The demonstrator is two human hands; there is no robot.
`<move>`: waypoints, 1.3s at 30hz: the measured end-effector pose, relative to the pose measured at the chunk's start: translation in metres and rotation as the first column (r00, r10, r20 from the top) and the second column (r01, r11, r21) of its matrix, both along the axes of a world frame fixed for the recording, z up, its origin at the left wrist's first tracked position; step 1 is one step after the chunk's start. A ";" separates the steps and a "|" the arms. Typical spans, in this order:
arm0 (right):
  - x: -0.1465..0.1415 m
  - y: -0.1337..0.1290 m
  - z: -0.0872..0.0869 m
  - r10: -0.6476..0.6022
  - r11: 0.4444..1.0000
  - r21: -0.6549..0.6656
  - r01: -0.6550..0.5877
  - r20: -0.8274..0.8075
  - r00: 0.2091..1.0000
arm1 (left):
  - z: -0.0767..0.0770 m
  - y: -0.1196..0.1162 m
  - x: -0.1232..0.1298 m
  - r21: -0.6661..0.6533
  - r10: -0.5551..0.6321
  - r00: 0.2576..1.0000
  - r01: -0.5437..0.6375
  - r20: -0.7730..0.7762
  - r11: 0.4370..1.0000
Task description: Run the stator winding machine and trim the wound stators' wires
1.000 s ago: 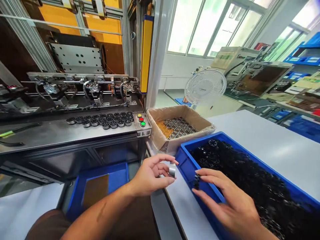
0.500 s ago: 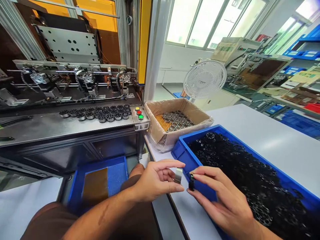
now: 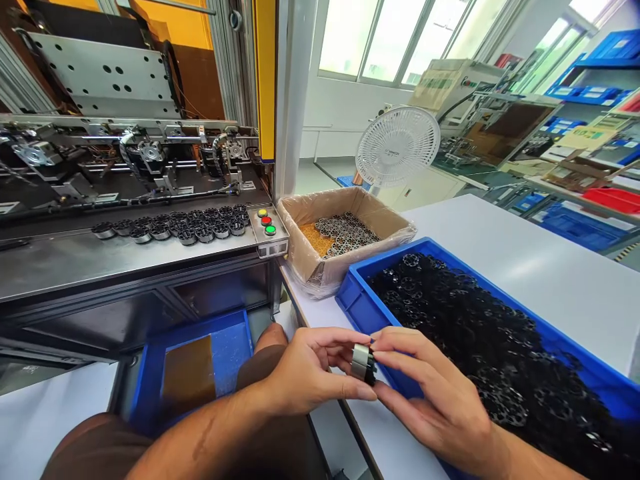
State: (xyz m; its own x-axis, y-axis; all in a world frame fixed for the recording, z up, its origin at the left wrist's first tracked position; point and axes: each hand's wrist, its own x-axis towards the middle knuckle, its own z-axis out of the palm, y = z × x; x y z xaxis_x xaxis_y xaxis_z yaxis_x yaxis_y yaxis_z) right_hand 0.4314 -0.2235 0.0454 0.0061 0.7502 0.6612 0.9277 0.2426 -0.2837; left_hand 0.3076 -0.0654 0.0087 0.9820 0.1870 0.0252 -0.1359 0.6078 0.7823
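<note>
Between finger and thumb, my left hand [image 3: 313, 370] grips a silvery metal ring [image 3: 360, 361] over the table's near edge. Pressed against the ring's right side is a black plastic part [image 3: 371, 369], pinched by the fingertips of my right hand [image 3: 435, 393]. The two pieces touch, and a black rim with small prongs shows beyond the metal. My fingertips cover part of both. Just right of my hands stands a blue bin [image 3: 350, 303] heaped with black plastic parts [image 3: 460, 313].
A plastic-lined cardboard box [image 3: 320, 270] holds metal rings. Joined ring pieces [image 3: 187, 227] line the steel machine ledge [image 3: 100, 260], beside a button box [image 3: 270, 240]. A white fan [image 3: 397, 147] stands behind. Below left lies a blue tray [image 3: 227, 360].
My right hand has moved left, bringing the black plastic part from a small gap into contact with the metal ring. The view has shifted slightly to the right.
</note>
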 end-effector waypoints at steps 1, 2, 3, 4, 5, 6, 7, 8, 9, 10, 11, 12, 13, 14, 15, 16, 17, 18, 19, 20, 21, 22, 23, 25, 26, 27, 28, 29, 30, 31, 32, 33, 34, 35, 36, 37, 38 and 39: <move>0.000 -0.001 -0.002 0.011 1.000 -0.007 -0.011 -0.002 1.000 | 0.000 0.000 0.000 -0.008 0.005 1.000 -0.005 0.018 1.000; 0.001 -0.001 -0.003 0.023 1.000 -0.020 -0.023 0.000 1.000 | -0.001 0.000 -0.001 -0.014 0.011 0.999 -0.010 0.030 1.000; 0.001 -0.002 -0.004 0.033 0.999 -0.030 -0.032 0.007 0.999 | -0.002 0.000 -0.001 -0.019 0.013 0.999 -0.013 0.037 1.000; 0.002 -0.002 -0.005 0.037 0.999 -0.036 -0.036 0.020 0.999 | -0.002 0.000 -0.001 -0.025 0.014 0.999 -0.013 0.037 1.000; 0.002 -0.002 -0.005 0.039 0.999 -0.034 -0.037 0.038 0.999 | -0.003 0.000 -0.001 -0.031 0.013 0.999 -0.012 0.032 0.999; 0.003 -0.002 -0.005 0.037 0.999 -0.028 -0.035 0.061 0.997 | -0.003 0.000 -0.002 -0.034 0.010 1.000 -0.009 0.024 0.999; 0.003 -0.002 -0.004 0.031 0.999 -0.022 -0.029 0.082 0.996 | -0.004 0.000 -0.002 -0.034 0.007 1.000 -0.006 0.017 0.999; 0.003 -0.002 -0.004 0.025 1.000 -0.018 -0.023 0.094 0.995 | -0.004 0.000 -0.002 -0.033 0.007 1.000 -0.006 0.010 0.999; 0.003 -0.001 -0.003 0.022 1.000 -0.015 -0.021 0.096 0.995 | -0.004 0.000 -0.002 -0.031 0.009 1.000 -0.009 0.006 0.999; 0.003 -0.001 -0.003 0.023 1.000 -0.020 -0.021 0.093 0.995 | -0.004 0.000 -0.002 -0.030 0.014 1.000 -0.014 0.006 0.999; 0.003 -0.001 -0.002 0.024 0.999 -0.027 -0.022 0.086 0.996 | -0.004 0.000 -0.002 -0.028 0.016 1.000 -0.016 0.006 0.999; 0.003 -0.001 -0.002 0.028 0.999 -0.032 -0.025 0.082 0.996 | -0.004 0.000 -0.003 -0.028 0.016 1.000 -0.015 0.006 0.999; 0.003 -0.001 -0.002 0.032 0.999 -0.034 -0.030 0.084 0.996 | -0.004 0.000 -0.003 -0.027 0.014 1.000 -0.014 0.003 1.000; 0.003 -0.001 -0.002 0.034 0.999 -0.035 -0.031 0.092 0.995 | -0.004 0.000 -0.003 -0.024 0.011 1.000 -0.011 -0.003 1.000; 0.004 -0.001 -0.003 0.032 0.999 -0.033 -0.029 0.105 0.994 | -0.004 0.000 -0.004 -0.020 0.008 1.000 -0.008 -0.013 1.000; 0.004 -0.002 -0.003 0.027 0.999 -0.029 -0.024 0.117 0.993 | -0.004 -0.001 -0.004 -0.015 0.005 1.000 -0.005 -0.026 1.000; 0.004 -0.002 -0.003 0.022 1.000 -0.023 -0.019 0.128 0.992 | -0.004 -0.001 -0.004 -0.011 0.003 0.999 -0.003 -0.039 1.000; 0.004 -0.002 -0.003 0.017 1.000 -0.019 -0.015 0.137 0.990 | -0.004 -0.001 -0.005 -0.009 0.002 0.999 -0.003 -0.050 1.000; 0.004 -0.002 -0.003 0.016 1.000 -0.016 -0.014 0.144 0.989 | -0.005 -0.001 -0.005 -0.009 0.000 0.998 -0.001 -0.058 1.000; 0.004 -0.002 -0.002 0.018 1.000 -0.013 -0.016 0.150 0.988 | -0.005 -0.002 -0.005 -0.012 -0.001 0.998 0.001 -0.062 1.000; 0.004 -0.002 -0.002 0.021 1.000 -0.009 -0.019 0.158 0.987 | -0.006 -0.002 -0.006 -0.016 -0.003 0.998 0.002 -0.064 1.000; 0.005 -0.002 -0.002 0.023 1.000 -0.004 -0.022 0.165 0.986 | -0.006 -0.002 -0.006 -0.021 -0.006 0.998 0.005 -0.066 1.000; 0.005 -0.002 -0.001 0.026 1.000 0.001 -0.026 0.173 0.985 | -0.005 -0.002 -0.006 -0.027 -0.007 0.998 0.005 -0.070 1.000; 0.005 -0.002 0.000 0.033 0.999 0.001 -0.034 0.183 0.983 | -0.004 -0.002 -0.007 -0.032 -0.010 0.996 0.007 -0.087 0.999; 0.005 -0.001 0.000 0.037 0.999 -0.001 -0.037 0.184 0.982 | -0.003 -0.001 -0.007 -0.032 -0.011 0.995 0.008 -0.097 0.999; 0.005 -0.001 0.001 0.038 0.999 -0.002 -0.038 0.184 0.982 | -0.002 -0.001 -0.007 -0.032 -0.015 0.994 0.011 -0.105 0.999; 0.004 -0.001 0.002 0.035 0.999 -0.001 -0.035 0.181 0.983 | 0.000 0.000 -0.008 -0.032 -0.019 0.994 0.015 -0.112 0.999; 0.003 -0.001 0.003 0.027 1.000 0.003 -0.028 0.176 0.984 | 0.001 0.001 -0.008 -0.029 -0.023 0.993 0.020 -0.116 0.999; 0.002 -0.001 0.005 0.015 1.000 0.012 -0.018 0.171 0.985 | 0.003 0.001 -0.009 -0.023 -0.026 0.992 0.024 -0.121 0.999; 0.000 -0.001 0.006 0.007 1.000 0.021 -0.010 0.166 0.986 | 0.004 0.002 -0.010 -0.012 -0.029 0.992 0.028 -0.123 1.000; -0.001 0.000 0.007 0.002 1.000 0.028 -0.006 0.162 0.987 | 0.005 0.002 -0.011 0.006 -0.031 0.993 0.032 -0.118 0.999; -0.002 0.001 0.008 0.001 0.999 0.034 -0.006 0.159 0.987 | 0.006 0.002 -0.012 0.032 -0.027 0.994 0.031 -0.106 0.999; -0.003 0.002 0.009 0.001 0.999 0.044 -0.008 0.158 0.988 | 0.006 0.001 -0.013 0.064 -0.016 0.996 0.021 -0.085 0.998; -0.004 0.003 0.010 0.000 0.998 0.061 -0.010 0.160 0.987 | 0.007 -0.001 -0.015 0.100 -0.003 0.998 0.009 -0.060 0.995; -0.005 0.004 0.010 -0.004 0.997 0.079 -0.009 0.168 0.986 | 0.006 -0.002 -0.017 0.137 0.011 0.999 -0.005 -0.040 0.991; -0.005 0.005 0.010 -0.014 0.995 0.098 -0.003 0.178 0.984 | 0.006 -0.004 -0.019 0.174 0.030 0.999 -0.024 -0.029 0.984; -0.006 0.006 0.011 -0.027 0.993 0.117 0.005 0.193 0.981 | 0.006 -0.007 -0.020 0.212 0.052 0.998 -0.045 -0.031 0.976; -0.006 0.008 0.010 -0.043 0.991 0.133 0.014 0.214 0.976 | 0.006 -0.009 -0.021 0.243 0.070 0.996 -0.056 -0.048 0.968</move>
State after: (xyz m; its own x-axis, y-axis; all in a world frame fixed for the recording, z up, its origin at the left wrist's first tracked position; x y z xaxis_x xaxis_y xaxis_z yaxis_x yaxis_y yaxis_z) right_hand 0.4251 -0.2159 0.0559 -0.1276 0.6591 0.7412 0.9705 0.2370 -0.0437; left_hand 0.2862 -0.0749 0.0143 0.9696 0.2438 0.0229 -0.1200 0.3917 0.9122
